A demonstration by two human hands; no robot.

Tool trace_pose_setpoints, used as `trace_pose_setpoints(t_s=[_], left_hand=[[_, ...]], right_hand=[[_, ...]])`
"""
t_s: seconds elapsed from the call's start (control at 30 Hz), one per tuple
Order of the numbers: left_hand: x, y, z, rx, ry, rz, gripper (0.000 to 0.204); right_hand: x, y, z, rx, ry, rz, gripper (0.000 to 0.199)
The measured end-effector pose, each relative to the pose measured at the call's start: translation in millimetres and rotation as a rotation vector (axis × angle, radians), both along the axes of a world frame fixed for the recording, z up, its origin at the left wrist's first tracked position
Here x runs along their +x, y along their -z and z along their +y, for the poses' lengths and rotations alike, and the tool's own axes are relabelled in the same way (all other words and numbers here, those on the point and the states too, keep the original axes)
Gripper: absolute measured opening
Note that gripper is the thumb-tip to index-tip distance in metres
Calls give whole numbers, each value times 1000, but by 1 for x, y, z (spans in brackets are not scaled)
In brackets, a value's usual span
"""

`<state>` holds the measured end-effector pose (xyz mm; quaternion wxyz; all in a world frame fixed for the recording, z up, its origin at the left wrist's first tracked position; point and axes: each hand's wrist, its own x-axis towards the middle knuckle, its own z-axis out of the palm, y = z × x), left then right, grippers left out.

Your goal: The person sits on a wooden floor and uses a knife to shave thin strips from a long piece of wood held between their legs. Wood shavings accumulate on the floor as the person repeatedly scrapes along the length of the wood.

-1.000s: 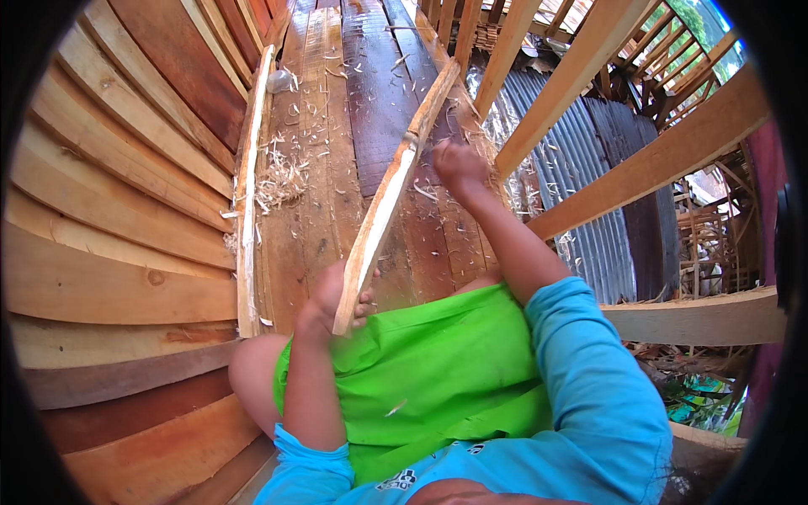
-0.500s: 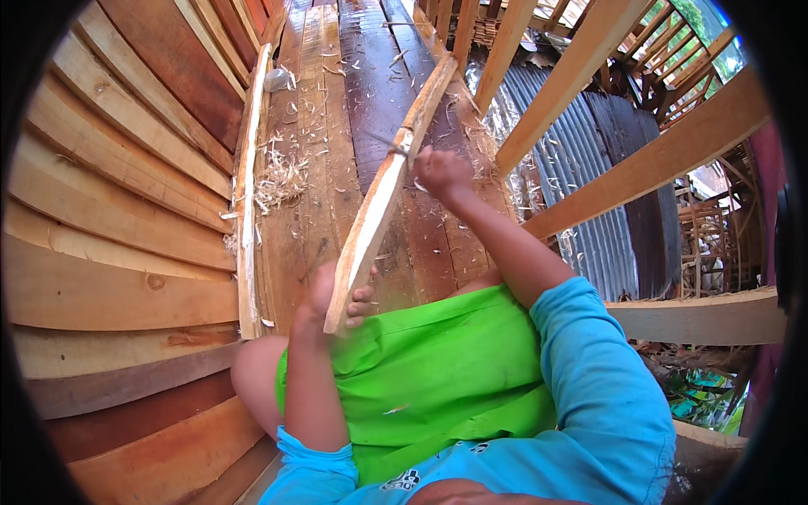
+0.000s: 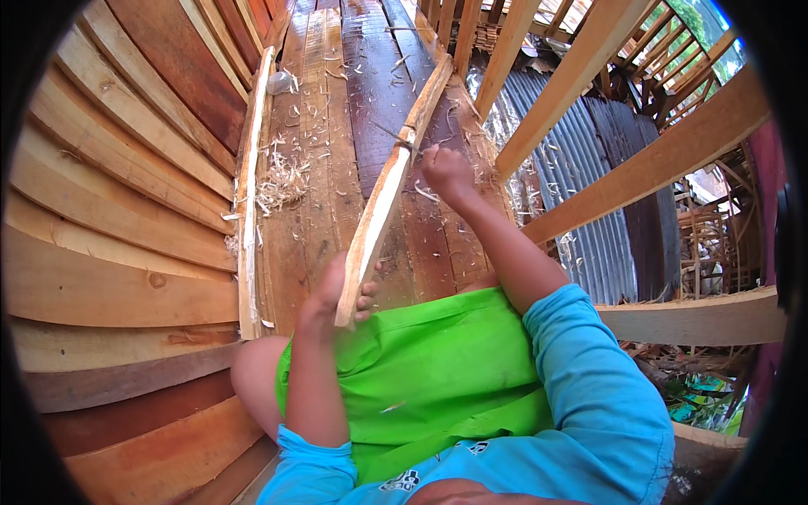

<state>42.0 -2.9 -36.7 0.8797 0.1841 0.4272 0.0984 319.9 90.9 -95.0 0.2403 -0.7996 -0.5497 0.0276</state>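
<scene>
- A person in a blue shirt and green shorts (image 3: 438,370) sits on a plank floor (image 3: 337,177), working a long strip (image 3: 389,181) of pale wood.
- The left hand (image 3: 332,295) is closed around the strip's near end, just above the lap, fingers wrapped round its edge.
- The strip runs away from the lap, tilted up and to the right, its far end near the railing posts (image 3: 505,50).
- The right hand (image 3: 448,172) is closed on a thin blade (image 3: 396,139), whose dark tip lies across the strip about midway along; exactly how the fingers sit on the handle cannot be told.
- Wood shavings (image 3: 282,181) lie scattered over the floor to the left of the strip.
- A second pale strip (image 3: 247,210) lies along the foot of the board wall (image 3: 109,210) on the left.
- Corrugated metal sheeting (image 3: 589,185) shows beyond the railing on the right.
</scene>
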Motion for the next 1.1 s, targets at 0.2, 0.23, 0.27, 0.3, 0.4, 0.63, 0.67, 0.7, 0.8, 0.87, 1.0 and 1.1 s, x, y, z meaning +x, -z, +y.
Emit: trace_pose_setpoints(t_s=[0.2,0.23,0.27,0.3,0.4,0.63,0.67,0.7,0.8,0.87,1.0,1.1], left_hand=[[-20,-14,-19,113,65,8,37],[-17,-14,-20,148,68,35,36],[-11,-13,-21,182,70,62,35],[-7,-13,-20,223,70,88,34],[-3,-14,-19,198,27,77,33],[-4,-9,-26,282,46,126,32],[-5,-9,-26,279,52,136,32],[-7,-8,-28,275,54,152,32],[-9,-12,-36,260,87,237,37],[-10,-20,-39,246,70,220,42],[-14,-15,-39,210,64,186,49],[-15,-19,-40,207,55,173,49]], right_hand=[[-4,-22,-23,-173,-62,39,55],[-1,-21,-23,-189,-53,59,56],[1,-21,-24,-206,-45,79,56],[1,-23,-24,-221,-84,71,57],[3,-31,-29,-266,-214,62,58],[10,-37,-36,-283,-358,72,52],[10,-37,-35,-275,-359,75,50],[9,-39,-35,-279,-355,83,50],[9,-42,-35,-287,-348,101,50],[11,-42,-34,-287,-349,105,51],[2,-41,-38,-255,-298,197,64],[-8,-63,-38,-380,-269,240,74]])
